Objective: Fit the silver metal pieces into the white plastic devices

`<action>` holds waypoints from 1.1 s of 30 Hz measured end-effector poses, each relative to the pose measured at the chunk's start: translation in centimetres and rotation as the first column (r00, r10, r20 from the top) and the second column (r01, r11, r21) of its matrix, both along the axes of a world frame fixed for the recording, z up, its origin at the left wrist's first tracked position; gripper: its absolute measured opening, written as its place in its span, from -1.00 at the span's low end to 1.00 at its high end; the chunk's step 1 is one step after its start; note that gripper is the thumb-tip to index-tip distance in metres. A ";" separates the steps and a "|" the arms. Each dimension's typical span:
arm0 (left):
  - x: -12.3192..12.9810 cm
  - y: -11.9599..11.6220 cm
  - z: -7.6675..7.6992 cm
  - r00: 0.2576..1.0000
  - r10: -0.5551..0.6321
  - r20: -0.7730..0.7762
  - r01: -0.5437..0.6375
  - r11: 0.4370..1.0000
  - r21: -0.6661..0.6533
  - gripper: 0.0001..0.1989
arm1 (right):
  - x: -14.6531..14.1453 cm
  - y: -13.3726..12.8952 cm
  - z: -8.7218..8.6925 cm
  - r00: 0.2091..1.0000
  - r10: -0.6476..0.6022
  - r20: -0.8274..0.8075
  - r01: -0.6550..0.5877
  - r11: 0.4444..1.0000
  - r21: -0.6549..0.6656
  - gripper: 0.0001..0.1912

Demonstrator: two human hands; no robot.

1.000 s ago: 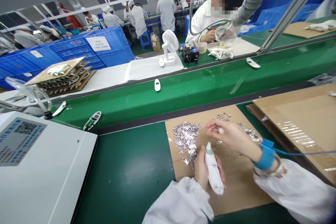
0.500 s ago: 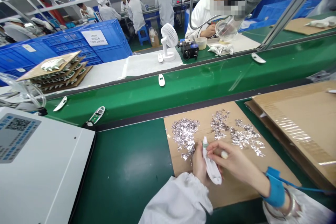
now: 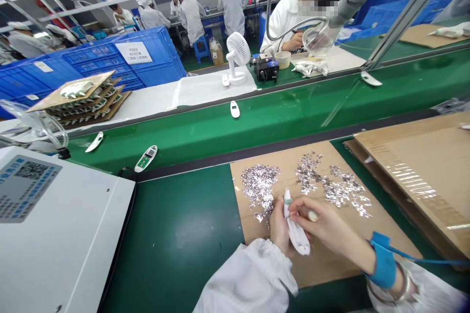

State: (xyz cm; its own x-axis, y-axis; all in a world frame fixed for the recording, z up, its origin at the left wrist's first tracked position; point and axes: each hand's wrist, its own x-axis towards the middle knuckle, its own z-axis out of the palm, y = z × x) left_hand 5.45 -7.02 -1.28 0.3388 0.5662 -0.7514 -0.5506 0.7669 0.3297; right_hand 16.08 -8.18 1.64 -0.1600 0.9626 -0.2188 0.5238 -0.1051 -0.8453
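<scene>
My left hand [image 3: 279, 230] grips a white plastic handheld device [image 3: 296, 234] with a green band near its upper tip. My right hand [image 3: 326, 227] reaches across from the right, its fingertips pressed against the device near that band. Both hands are over a brown cardboard sheet [image 3: 382, 234] on the green belt. Shiny small metal pieces lie on it in loose piles [image 3: 260, 190] [image 3: 336, 188], the nearer one just above my left hand. A blue wrist strap [image 3: 384, 266] circles my right wrist, trailing a cord to the right.
A white machine with a QR label [image 3: 62, 220] stands at left. Stacked cardboard [image 3: 414, 166] lies at right. White device parts [image 3: 234, 109] sit on a farther green belt. A co-worker [image 3: 290, 24] sits beyond it, near a white fan [image 3: 238, 51].
My right hand has moved from over the metal pieces to the device, and my left hand has lowered it. The parts on the farther belt have shifted right.
</scene>
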 end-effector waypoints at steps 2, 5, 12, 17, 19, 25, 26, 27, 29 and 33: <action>0.0 0.1 0.1 1.000 -0.009 -0.020 0.008 0.999 -0.046 -0.42 | 0.1 0.0 0.1 1.000 0.010 0.021 -0.010 1.000 0.002 -0.89; -0.1 0.1 0.2 0.999 -0.039 -0.017 0.038 0.998 -0.056 -0.41 | 0.3 0.0 0.5 0.999 0.030 0.019 -0.030 1.000 0.009 -0.89; 0.1 0.1 0.0 0.999 -0.001 0.054 0.004 0.999 -0.051 -0.43 | 0.5 0.4 1.2 0.991 0.098 0.093 -0.098 0.995 -0.010 -0.88; 0.2 0.1 -0.3 0.998 -0.004 0.067 0.008 0.998 -0.062 -0.45 | 0.7 0.6 1.4 0.985 0.132 0.107 -0.135 0.991 0.018 -0.87; 0.2 0.1 -0.4 0.998 -0.006 0.070 0.010 0.999 -0.048 -0.44 | 0.7 0.7 1.4 0.981 0.145 0.131 -0.152 0.988 0.041 -0.87; 0.2 -0.1 -0.3 0.999 -0.032 0.025 0.032 0.999 0.012 -0.45 | 0.7 1.0 0.9 0.968 0.207 0.141 -0.220 0.971 0.088 -0.88; 0.1 -0.1 -0.3 0.999 -0.041 0.032 0.040 0.999 0.021 -0.45 | 0.8 1.0 1.0 0.969 0.217 0.118 -0.228 0.969 0.095 -0.86; 0.0 -0.1 -0.3 0.997 -0.063 0.047 0.061 0.997 0.035 -0.42 | 0.9 1.0 1.3 0.973 0.212 0.090 -0.221 0.969 0.111 -0.86; -0.1 -0.1 -0.3 0.989 -0.111 0.094 0.104 0.992 0.074 -0.38 | 1.5 0.8 2.5 0.995 0.100 0.004 -0.100 0.980 0.171 -0.91; -0.2 -0.1 -0.2 0.973 -0.028 0.230 -0.004 0.991 0.137 -0.55 | 2.5 0.3 6.6 0.795 -0.212 -0.569 0.396 0.891 0.220 -0.59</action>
State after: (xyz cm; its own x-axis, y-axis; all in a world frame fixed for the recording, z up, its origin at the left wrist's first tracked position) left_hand 5.23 -7.08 -1.47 0.5014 0.6519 -0.5689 -0.6149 0.7311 0.2958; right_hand 18.61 -7.87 8.25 0.1534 0.9796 0.1296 -0.0144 0.1333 -0.9910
